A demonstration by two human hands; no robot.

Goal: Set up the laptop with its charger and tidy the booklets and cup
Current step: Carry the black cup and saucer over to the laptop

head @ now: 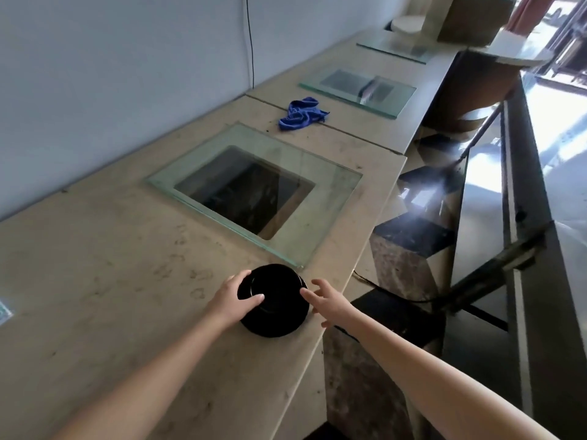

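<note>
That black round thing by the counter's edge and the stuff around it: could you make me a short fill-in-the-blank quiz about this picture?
1. The black round object sits between the person's two ____.
2. The crumpled cloth farther along the counter is ____ in colour.
3. The panel set in the counter just beyond the black object is made of ____.
4. The left hand ____ the black object, thumb on top.

Missing words: hands; blue; glass; touches

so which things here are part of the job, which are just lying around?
Job:
round black cup-and-saucer piece, left hand on it, right hand touching its edge

Lying about:
crumpled blue cloth
square glass panel in beige counter

No laptop, charger or booklets visible.
</note>
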